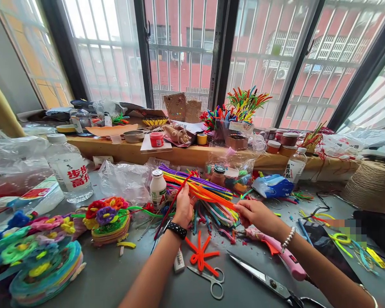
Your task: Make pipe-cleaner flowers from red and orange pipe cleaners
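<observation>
Two hands busy at the desk: left hand [183, 207] is closed round a red pipe cleaner [167, 214], right hand [253, 214] pinches the end of an orange pipe cleaner [207, 193] lying across the coloured pile [218, 214]. Small white bottle [158, 188] just beside the left hand shows a green "A", and the water bottle [69, 169] further left has red Chinese characters

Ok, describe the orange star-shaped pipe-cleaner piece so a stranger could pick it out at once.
Start at the grey table under the window, then look between the person's left hand, which holds a red pipe cleaner, and right hand. Nearer the person, just above the small scissors, lies the orange star: the only flat, spoked bundle, apart from the loose straight stems.
</observation>
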`<state>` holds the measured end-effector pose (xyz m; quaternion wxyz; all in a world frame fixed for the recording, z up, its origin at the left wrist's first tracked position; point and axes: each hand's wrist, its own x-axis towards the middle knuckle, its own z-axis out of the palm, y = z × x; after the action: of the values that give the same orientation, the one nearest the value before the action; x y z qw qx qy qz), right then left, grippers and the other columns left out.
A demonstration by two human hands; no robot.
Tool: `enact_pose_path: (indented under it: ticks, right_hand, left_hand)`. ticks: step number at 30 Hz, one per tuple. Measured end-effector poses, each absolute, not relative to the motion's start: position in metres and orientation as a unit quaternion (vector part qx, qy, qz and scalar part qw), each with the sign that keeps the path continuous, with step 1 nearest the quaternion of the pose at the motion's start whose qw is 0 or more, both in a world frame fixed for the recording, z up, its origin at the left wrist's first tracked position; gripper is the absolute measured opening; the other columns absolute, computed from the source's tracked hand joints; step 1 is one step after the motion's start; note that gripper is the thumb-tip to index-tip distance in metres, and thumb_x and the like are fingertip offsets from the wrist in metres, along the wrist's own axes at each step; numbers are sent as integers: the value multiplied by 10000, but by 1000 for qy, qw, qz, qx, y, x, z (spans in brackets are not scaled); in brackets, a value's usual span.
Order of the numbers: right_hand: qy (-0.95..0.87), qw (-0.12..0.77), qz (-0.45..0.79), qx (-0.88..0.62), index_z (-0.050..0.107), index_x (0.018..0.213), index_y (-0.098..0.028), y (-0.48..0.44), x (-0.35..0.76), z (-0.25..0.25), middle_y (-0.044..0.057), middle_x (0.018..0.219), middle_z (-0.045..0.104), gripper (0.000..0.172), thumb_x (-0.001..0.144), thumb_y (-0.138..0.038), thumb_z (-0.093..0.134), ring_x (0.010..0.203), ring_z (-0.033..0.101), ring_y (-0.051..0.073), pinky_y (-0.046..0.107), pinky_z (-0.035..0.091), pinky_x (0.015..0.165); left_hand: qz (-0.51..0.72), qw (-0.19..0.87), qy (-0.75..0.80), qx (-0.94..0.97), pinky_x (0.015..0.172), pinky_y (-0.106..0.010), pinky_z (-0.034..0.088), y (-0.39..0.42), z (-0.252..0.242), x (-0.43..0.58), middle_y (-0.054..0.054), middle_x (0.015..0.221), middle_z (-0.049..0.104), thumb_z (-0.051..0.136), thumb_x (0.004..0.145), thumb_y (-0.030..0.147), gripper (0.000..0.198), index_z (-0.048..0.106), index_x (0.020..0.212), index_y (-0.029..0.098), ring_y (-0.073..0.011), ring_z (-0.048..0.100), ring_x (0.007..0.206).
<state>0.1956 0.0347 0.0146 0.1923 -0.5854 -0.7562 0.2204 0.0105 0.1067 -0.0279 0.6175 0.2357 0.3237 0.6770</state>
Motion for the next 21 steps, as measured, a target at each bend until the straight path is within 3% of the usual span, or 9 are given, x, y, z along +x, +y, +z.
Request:
enact_pose_path:
  ticks: [5, 10, 15, 21]
  right_hand:
    - [-754, 198, 127, -614, 395, 525, -208, 37, 201, 19, -9, 460, 524, 337, 825, -304, 276, 460, 490, 131, 222, 328, 475]
    - [-728, 230, 6, -646, 426, 612, -202, 48, 218, 22, 65, 639, 578, 283, 830, -277, 262, 616, 524, 190, 265, 308, 539]
    - [-722, 260, -53, -639, 412, 646, -202, 55, 236, 14, 70, 664, 567, 282, 843, -289, 229, 619, 521, 194, 271, 312, 545]
    - [-770, 263, -59, -579, 388, 646, -206, 50, 224, 13, 43, 632, 533, 327, 859, -335, 177, 593, 499, 169, 255, 333, 556]
  left_hand:
    - [679, 621, 317, 229, 649, -278, 510, 103, -25, 12, -7, 680, 619, 374, 826, 193, 164, 516, 753, 156, -124, 622, 659]
    - [690, 620, 300, 224, 675, -304, 508, 101, -19, 9, 4, 694, 601, 398, 816, 174, 144, 510, 729, 155, -126, 624, 647]
    - [698, 620, 286, 218, 661, -319, 505, 103, -19, 4, -14, 734, 597, 376, 828, 199, 142, 492, 761, 156, -137, 627, 648]
    - [686, 632, 281, 227, 598, -243, 493, 102, -22, 8, -13, 718, 605, 571, 707, 141, 44, 527, 707, 136, -119, 612, 619]
